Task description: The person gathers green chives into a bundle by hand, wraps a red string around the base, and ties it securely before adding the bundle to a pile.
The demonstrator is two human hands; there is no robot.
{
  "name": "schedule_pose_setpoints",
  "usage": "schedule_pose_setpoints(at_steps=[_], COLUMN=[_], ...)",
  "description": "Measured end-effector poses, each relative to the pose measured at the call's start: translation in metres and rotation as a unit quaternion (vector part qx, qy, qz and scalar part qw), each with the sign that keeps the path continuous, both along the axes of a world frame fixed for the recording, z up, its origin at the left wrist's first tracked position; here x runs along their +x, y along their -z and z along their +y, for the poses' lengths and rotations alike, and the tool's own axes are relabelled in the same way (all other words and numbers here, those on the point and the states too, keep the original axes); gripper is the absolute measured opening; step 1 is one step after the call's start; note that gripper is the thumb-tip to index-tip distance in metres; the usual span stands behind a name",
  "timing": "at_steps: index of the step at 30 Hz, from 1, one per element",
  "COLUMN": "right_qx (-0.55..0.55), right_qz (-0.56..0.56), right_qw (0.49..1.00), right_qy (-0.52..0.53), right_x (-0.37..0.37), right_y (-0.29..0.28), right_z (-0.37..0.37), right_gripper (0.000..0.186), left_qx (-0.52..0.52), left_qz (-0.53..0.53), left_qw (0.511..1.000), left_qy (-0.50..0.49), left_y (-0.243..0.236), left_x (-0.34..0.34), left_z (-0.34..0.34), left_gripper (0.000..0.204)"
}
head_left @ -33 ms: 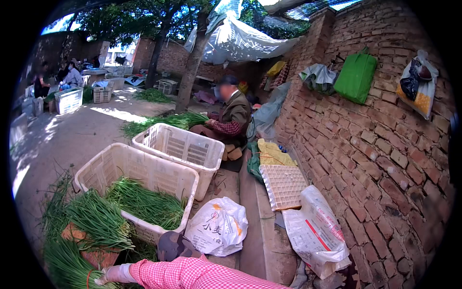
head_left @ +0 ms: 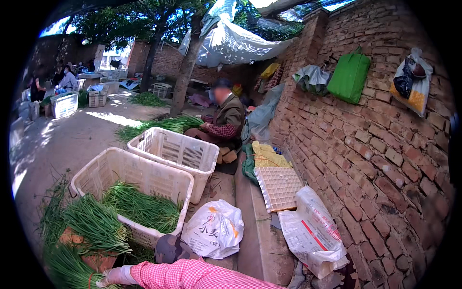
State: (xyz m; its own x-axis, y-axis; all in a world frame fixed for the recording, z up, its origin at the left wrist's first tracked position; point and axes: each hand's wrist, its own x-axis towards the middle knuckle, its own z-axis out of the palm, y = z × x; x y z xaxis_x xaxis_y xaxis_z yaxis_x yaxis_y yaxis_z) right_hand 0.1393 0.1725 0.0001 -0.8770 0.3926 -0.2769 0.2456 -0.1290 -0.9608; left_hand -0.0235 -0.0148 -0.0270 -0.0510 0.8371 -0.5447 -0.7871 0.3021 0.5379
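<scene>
Right hand [head_left: 119, 276] at greens [head_left: 70, 267]; earthen yard [head_left: 62, 137], brick wall [head_left: 375, 154].

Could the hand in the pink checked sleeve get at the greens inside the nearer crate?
Probably yes: the greens lie uncovered in the open crate near the hand, though it would likely need to leave the banded bunch first.

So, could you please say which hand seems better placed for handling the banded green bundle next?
Probably the right hand: its pink-checked sleeve enters from lower right, and it rests at the banded green bundle. The left hand is out of view.
</scene>
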Motion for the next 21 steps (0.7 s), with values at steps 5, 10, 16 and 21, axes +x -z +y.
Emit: schedule_pose_setpoints(at_steps=[5, 10, 16, 21], right_qx=[0.161, 0.147, 0.136, 0.111], right_qz=[-0.125, -0.086, -0.062, -0.024], right_qw=[0.978, 0.985, 0.988, 0.992], right_qy=[-0.038, -0.011, 0.04, 0.062], right_x=[0.045, 0.044, 0.054, 0.045], right_y=[-0.021, -0.036, -0.053, -0.058], right_z=[-0.002, -0.02, -0.025, -0.032], right_gripper=[0.064, 0.07, 0.077, 0.084], left_qx=[-0.038, 0.051, 0.148, 0.181], left_qz=[0.002, 0.069, 0.112, 0.134], left_qw=[0.991, 0.984, 0.966, 0.962], left_qy=[0.127, 0.155, 0.179, 0.155], left_y=[0.0, -0.048, -0.086, -0.095], left_x=[0.022, 0.067, 0.116, 0.122], left_z=[0.002, 0.027, 0.055, 0.058], left_gripper=[0.095, 0.09, 0.084, 0.08])
